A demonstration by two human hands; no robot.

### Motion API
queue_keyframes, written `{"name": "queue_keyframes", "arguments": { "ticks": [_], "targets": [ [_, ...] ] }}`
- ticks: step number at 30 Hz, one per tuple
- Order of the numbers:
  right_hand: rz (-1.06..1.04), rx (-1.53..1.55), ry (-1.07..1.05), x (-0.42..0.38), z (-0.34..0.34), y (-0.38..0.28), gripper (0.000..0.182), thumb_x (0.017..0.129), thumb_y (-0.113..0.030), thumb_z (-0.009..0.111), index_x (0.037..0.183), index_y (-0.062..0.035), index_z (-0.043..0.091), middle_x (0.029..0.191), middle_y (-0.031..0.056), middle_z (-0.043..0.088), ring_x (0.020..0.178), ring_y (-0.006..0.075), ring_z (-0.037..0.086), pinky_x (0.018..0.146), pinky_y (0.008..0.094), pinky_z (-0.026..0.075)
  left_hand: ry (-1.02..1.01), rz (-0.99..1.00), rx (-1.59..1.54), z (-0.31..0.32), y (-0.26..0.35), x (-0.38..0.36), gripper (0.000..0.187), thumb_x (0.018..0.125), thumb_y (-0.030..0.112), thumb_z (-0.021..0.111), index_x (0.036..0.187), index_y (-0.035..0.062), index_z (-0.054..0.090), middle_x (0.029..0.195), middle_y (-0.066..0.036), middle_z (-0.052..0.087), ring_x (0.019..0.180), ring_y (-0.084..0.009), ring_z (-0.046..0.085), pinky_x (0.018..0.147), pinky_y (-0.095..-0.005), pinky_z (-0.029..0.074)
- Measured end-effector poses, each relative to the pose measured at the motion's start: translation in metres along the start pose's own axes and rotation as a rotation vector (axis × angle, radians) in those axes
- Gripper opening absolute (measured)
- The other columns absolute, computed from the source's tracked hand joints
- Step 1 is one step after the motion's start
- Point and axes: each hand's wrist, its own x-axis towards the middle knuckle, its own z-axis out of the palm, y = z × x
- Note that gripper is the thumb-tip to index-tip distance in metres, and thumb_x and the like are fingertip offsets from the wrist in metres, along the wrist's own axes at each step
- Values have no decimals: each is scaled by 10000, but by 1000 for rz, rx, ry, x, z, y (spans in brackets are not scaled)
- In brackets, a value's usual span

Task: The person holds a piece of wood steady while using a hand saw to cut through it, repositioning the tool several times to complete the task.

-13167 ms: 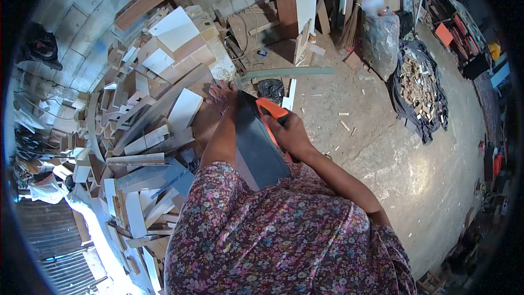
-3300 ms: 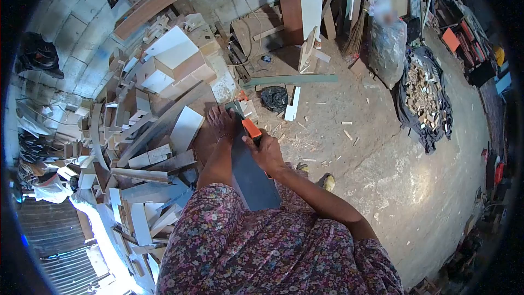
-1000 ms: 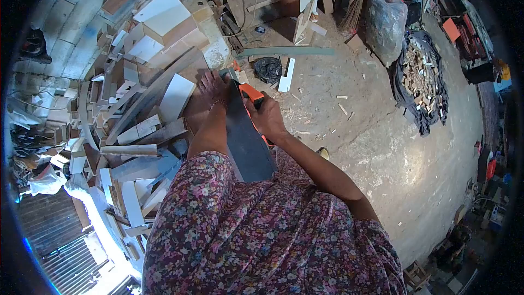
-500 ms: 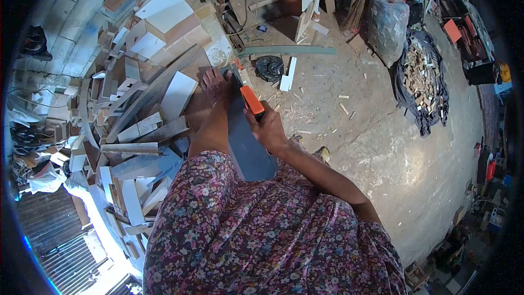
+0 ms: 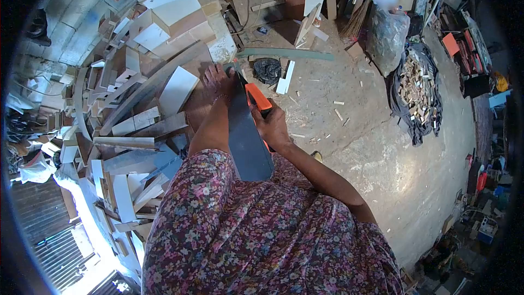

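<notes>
An orange-handled tool (image 5: 258,97), which looks like a hand saw, is gripped in my right hand (image 5: 273,127). It stands along the right edge of a long dark grey board (image 5: 245,147) that runs from my lap up to the far end. Toward the board's far end, my left hand (image 5: 219,81) presses down flat at its left side, fingers spread. The saw's blade is seen nearly edge-on and is hard to make out. The board's near end lies against the floral cloth (image 5: 256,229) over my legs.
Wood offcuts (image 5: 139,125) are heaped on the left. Beyond the board lie a black plastic bag (image 5: 267,70), a white strip (image 5: 286,77) and a long green strip (image 5: 289,53). Scraps on a dark cloth (image 5: 416,90) and a filled clear sack (image 5: 386,38) sit at the right.
My right hand and the orange handle have shifted slightly right and toward me. My left hand stays at the board's far end. The view has turned a little.
</notes>
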Motion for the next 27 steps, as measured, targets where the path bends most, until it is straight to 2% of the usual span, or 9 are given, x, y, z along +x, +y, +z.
{"name": "queue_keyframes", "arguments": {
  "ticks": [4,10,14,16,19,22,25,27],
  "targets": [
    [-82,-30,63,1,-1,2,244,807,-193,575,846,32,489,643,212,562,605,319,605,527,372,441,-5,23,-24,0,-1,0,422,736,433,546,921,54,536,936,-112,509,943,-279,482,792,-424,393],
    [53,-28,-20,1,-4,-5,271,804,-220,579,855,30,488,661,214,565,641,314,611,546,385,442,-35,-12,9,-8,4,0,436,732,434,551,957,60,530,964,-107,504,951,-276,478,820,-422,378],
    [-29,-55,16,2,1,-1,265,806,-219,573,876,21,485,689,218,572,692,354,603,574,402,441,66,19,29,4,1,-2,447,735,438,546,976,62,526,969,-104,502,954,-276,478,834,-430,366],
    [-57,-79,23,1,3,-4,267,806,-220,572,889,19,484,692,220,571,702,368,598,581,406,442,8,-10,21,5,0,-1,458,735,445,542,987,63,531,988,-112,498,976,-278,467,850,-435,356],
    [18,-60,10,0,-2,-10,277,803,-210,572,919,24,479,699,232,568,704,389,585,582,410,445,-93,-15,27,0,0,0,459,731,449,544,982,64,536,1007,-117,490,1001,-280,454,861,-433,352],
    [47,-68,-2,0,-3,-11,283,799,-201,577,929,29,477,693,240,565,694,391,587,577,412,449,-114,-29,-9,-2,1,1,448,726,442,554,967,65,539,1010,-115,487,1007,-282,450,859,-431,354],
    [-49,-69,42,1,1,-3,271,800,-196,577,911,29,475,678,243,561,674,397,584,558,411,449,-36,2,3,1,0,0,431,721,431,567,949,66,539,994,-109,491,989,-280,460,845,-426,364],
    [-55,-96,79,2,2,-2,270,795,-200,595,869,43,506,658,210,564,591,296,598,517,354,440,-49,3,-1,1,-1,0,426,719,426,571,947,67,538,996,-108,491,984,-280,462,842,-425,366]
  ]
}}
